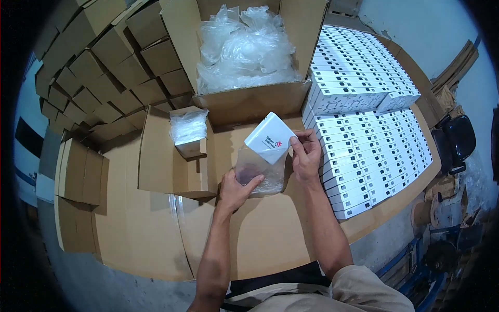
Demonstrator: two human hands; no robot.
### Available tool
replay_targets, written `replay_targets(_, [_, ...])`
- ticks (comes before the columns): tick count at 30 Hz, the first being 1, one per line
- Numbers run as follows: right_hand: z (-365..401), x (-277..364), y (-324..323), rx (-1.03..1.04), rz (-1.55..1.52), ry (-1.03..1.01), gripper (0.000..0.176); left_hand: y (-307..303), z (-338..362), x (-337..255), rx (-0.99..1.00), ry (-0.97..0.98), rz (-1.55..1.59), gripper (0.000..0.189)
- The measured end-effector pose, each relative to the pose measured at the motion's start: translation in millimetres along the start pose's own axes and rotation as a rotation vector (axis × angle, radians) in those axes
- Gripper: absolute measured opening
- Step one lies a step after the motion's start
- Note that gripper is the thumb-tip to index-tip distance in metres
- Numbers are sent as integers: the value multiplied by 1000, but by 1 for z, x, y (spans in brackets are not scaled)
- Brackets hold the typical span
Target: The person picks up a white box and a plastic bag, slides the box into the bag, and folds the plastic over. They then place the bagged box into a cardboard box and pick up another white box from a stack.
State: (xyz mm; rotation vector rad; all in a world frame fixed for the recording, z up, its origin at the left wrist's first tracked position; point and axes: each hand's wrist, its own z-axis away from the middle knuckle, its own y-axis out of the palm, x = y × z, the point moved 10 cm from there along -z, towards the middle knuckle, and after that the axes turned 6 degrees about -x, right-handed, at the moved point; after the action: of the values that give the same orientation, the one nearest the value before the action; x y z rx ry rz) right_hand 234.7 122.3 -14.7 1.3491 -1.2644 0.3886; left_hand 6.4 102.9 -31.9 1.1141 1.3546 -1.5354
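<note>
A white square device (269,136) with a small red logo and dark lettering is partly inside a clear plastic bag (267,174), its lower corner within the bag's mouth. My right hand (306,154) pinches the device's right corner between thumb and fingers. On the bag's left side, my left hand (238,188) grips the plastic, thumb on top. Just left of them an open cardboard box (171,174) holds a smaller carton with wrapped items (188,127) in clear plastic.
A large carton (254,99) full of clear plastic bags (249,49) stands behind. Rows of white devices (371,156) are stacked at the right. Many brown cartons (112,54) are piled at the back left, with more cartons (78,171) at the left edge.
</note>
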Motion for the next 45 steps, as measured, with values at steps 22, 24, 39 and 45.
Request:
replay_targets(22, [5, 6, 20, 127, 159, -2, 15, 8, -3, 7, 26, 3, 193, 42])
replay_targets(24, [5, 6, 20, 128, 182, -10, 16, 9, -2, 5, 32, 27, 225, 40])
replay_targets(39, [26, -13, 49, 430, 326, 338, 76, 1, -8, 36, -207, -150, 657, 33])
replay_targets(45, [24, -21, 43, 437, 404, 291, 83, 0, -9, 37, -200, -144, 600, 33])
